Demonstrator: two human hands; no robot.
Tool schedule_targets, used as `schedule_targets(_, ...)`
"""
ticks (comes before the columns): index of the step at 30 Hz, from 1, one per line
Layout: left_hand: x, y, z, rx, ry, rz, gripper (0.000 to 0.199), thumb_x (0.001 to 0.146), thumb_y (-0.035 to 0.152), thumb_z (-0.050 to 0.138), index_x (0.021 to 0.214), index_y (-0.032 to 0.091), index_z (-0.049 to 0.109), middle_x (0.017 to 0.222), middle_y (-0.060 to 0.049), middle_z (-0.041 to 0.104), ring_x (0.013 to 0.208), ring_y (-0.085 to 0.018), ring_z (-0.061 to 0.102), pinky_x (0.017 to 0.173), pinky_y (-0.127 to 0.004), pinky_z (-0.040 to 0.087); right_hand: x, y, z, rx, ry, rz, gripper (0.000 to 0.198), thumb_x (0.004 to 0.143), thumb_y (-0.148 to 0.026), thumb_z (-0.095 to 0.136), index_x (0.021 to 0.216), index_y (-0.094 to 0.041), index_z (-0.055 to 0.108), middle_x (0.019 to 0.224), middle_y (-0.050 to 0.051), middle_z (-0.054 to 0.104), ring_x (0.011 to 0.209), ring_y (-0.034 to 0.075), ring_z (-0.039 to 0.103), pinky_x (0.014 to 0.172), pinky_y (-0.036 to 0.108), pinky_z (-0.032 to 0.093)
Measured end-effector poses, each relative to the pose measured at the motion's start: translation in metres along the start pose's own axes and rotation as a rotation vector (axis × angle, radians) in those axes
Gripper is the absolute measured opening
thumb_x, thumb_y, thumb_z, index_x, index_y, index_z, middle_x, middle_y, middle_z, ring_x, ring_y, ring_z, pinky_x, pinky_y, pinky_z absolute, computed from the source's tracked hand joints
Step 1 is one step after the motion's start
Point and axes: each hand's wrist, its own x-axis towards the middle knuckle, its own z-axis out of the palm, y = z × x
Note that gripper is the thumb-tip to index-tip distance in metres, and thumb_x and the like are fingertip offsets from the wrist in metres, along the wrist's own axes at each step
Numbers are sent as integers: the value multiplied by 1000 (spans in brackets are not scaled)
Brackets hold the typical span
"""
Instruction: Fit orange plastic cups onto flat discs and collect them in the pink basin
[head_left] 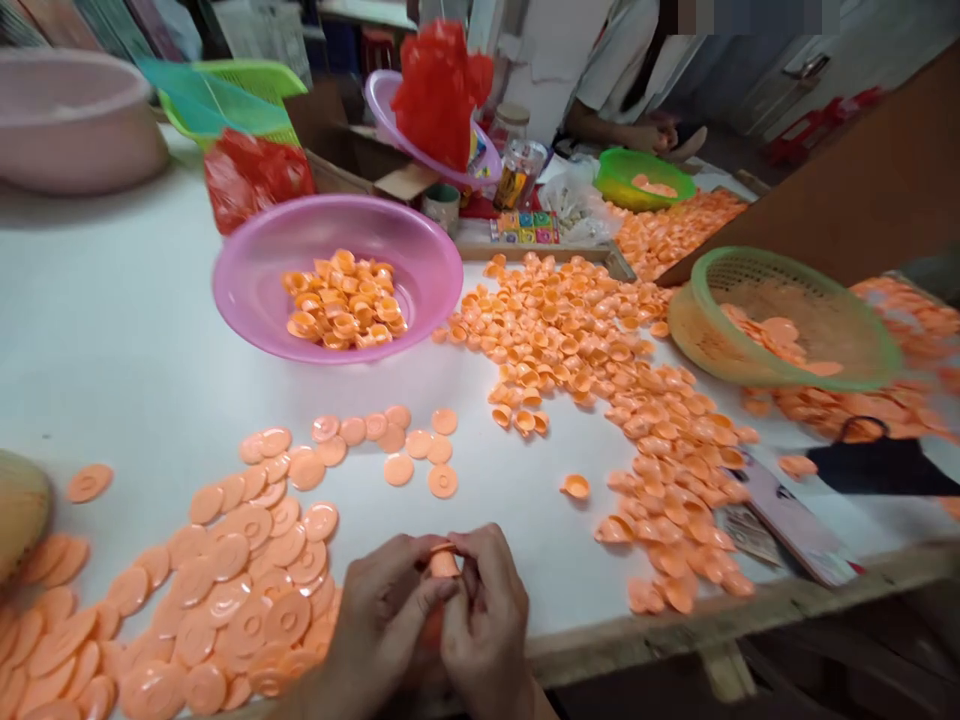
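Observation:
Between the fingertips of both hands, close to the table's front edge, is a small orange plastic piece (444, 562); the fingers cover much of it. My left hand (394, 605) pinches it from the left, and my right hand (486, 600) grips it from the right. Many flat orange discs (251, 525) lie overlapping to the left of my hands. On the right spreads a heap of small orange cup-shaped pieces (570, 330), with one loose cup (576, 487) apart from it. A pink-purple basin (251, 290) beyond my hands holds a pile of orange pieces (345, 300).
A green basket (705, 340) with orange discs stands at the right. A phone-like flat object (799, 530) and black cloth (885, 460) lie near the right edge. Red bags, jars and a cardboard box (337, 150) crowd the back. Another person's hands (656, 135) show far off.

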Motion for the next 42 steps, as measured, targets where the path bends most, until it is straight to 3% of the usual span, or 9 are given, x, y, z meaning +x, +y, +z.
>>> schedule_targets(4,51,15,-31,115,205,-19,21,89,33,64,107,25,72,94,1,77,87,-15,71,78,-24,58,34,0,-24,18,-109,-15,24,90,-16,57,113,-24,60,89,2,61,65,13,59,56,23,51)
schedule_targets(8,124,53,-96,405,536,44,45,85,46,67,124,24,65,117,-2,72,105,-22,67,94,-40,53,58,18,-71,-223,114,-30,21,90,-23,58,110,-22,66,98,6,63,79,16,62,67,28,54)
schedule_targets(11,146,55,-112,523,520,150,59,87,50,64,140,28,50,139,0,57,118,-24,59,103,-46,46,59,51,-117,-435,264,67,20,89,-26,53,98,-19,70,95,9,67,83,20,64,69,32,54)
schedule_targets(13,138,38,-98,569,392,215,39,89,44,61,126,32,62,125,3,66,106,-22,64,94,-40,50,54,73,-145,-526,327,174,23,87,-28,51,93,-18,71,93,10,70,83,23,65,69,35,53)
schedule_targets(16,111,-3,-59,505,36,324,16,90,35,57,92,28,72,90,2,73,81,-18,66,71,-30,51,50,93,-164,-560,347,294,27,84,-35,52,88,-17,72,88,11,72,80,24,65,72,38,52)
schedule_targets(22,75,-46,-14,741,-132,206,24,94,21,44,90,21,68,82,-4,62,79,-19,56,66,-31,43,68,92,-131,-458,181,347,34,82,-46,59,90,-16,72,89,12,70,71,22,63,71,36,52)
schedule_targets(29,41,-33,-15,756,-210,126,21,95,22,47,82,21,63,82,-3,56,79,-19,50,67,-31,39,62,63,-79,-221,-81,385,19,79,-27,54,87,-18,69,87,8,68,72,20,66,68,32,54)
schedule_targets(34,34,-39,-16,684,-243,133,6,88,22,60,88,20,65,86,-3,59,82,-19,51,70,-32,41,49,35,-44,108,-248,628,10,75,-25,57,78,-19,65,64,-1,63,50,14,59,45,23,50)
schedule_targets(42,33,-51,-8,654,-175,148,12,90,24,59,90,20,71,79,-4,63,77,-20,53,68,-33,38,41,21,-5,87,-314,617,12,75,-22,55,64,-21,50,47,-8,50,36,9,46,35,18,34)
